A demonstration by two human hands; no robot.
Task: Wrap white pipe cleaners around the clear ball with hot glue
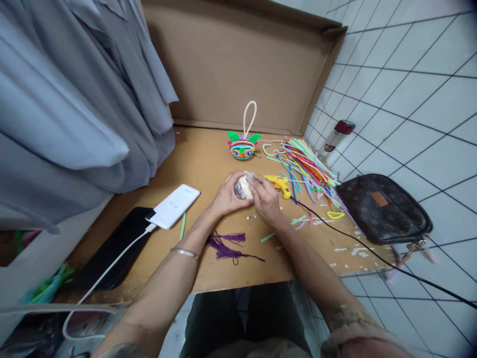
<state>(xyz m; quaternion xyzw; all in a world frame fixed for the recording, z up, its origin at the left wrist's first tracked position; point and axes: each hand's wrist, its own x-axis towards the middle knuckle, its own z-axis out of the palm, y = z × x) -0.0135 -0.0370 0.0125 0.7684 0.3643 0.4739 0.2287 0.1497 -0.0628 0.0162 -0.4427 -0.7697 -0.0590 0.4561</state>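
Between both hands, above the middle of the desk [206, 161], a ball [243, 189], clear in part, with a pale strip across the front and much of the rest hidden by fingers. Around it from the left, the left hand [228, 193], half closed in a cupped grip, thumb along the lower edge. Against the right side, the right hand [267, 200], with bent fingers pressed to the ball, thumb and fingertips close together.

Just beyond the right hand and partly behind it, a yellow glue gun [282, 185], on its side, with a black cord [335, 235] running off to the lower right. Nearer the front edge, between the forearms, purple tassels [228, 248].

Farther back, behind the ball and well apart from it, a toy head [243, 150] with green ears, a many-coloured face and a tall white loop [255, 108] on top. To the right of that, a loose heap of coloured stems [303, 164], with a yellow loop [335, 215] and cut scraps near the front of it. At the right end, a dark patterned bag [385, 209]; beyond the stems, by the tiled wall [413, 94], a red-capped bottle [335, 140].

On the left, a white device [177, 205], plugged into a white cable [112, 263] and overlapping a flat black thing [115, 253]. Above these, hanging grey cloth [78, 99]; along the back, upright cardboard [242, 59].
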